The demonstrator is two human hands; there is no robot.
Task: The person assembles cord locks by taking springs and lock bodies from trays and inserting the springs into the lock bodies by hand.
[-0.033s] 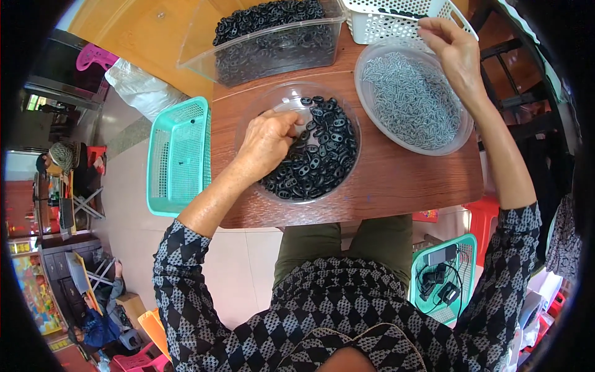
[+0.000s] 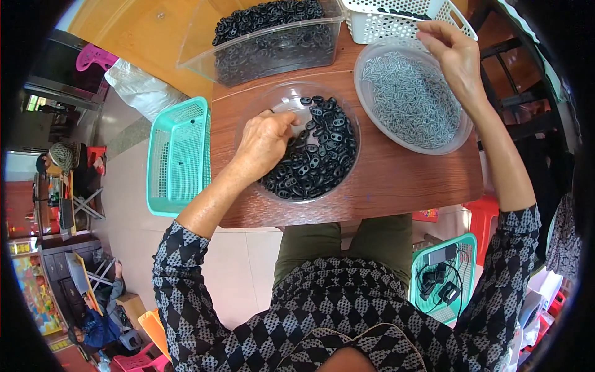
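Observation:
My left hand [image 2: 265,141] is over the left side of a round clear bowl [image 2: 253,101], its fingers curled together. Black oval pieces with two holes [image 2: 316,162] fill much of that bowl; whatever those fingers hold is hidden. My right hand [image 2: 457,59] is raised at the white perforated basket [image 2: 378,28], above the edge of a round tub [image 2: 361,93] of small silvery screws [image 2: 409,102]. Its thumb and forefinger are bent toward each other at the basket's near side; anything between them is too small to make out. Some black pieces [image 2: 403,13] show inside the basket.
Behind the bowl, a clear box [image 2: 204,65] holds many more black pieces. Left of the wooden table [image 2: 396,186] sits a green basket [image 2: 155,155] with a few bits inside. Another green basket [image 2: 474,248] with cables stands low at right, near a red stool [image 2: 482,220].

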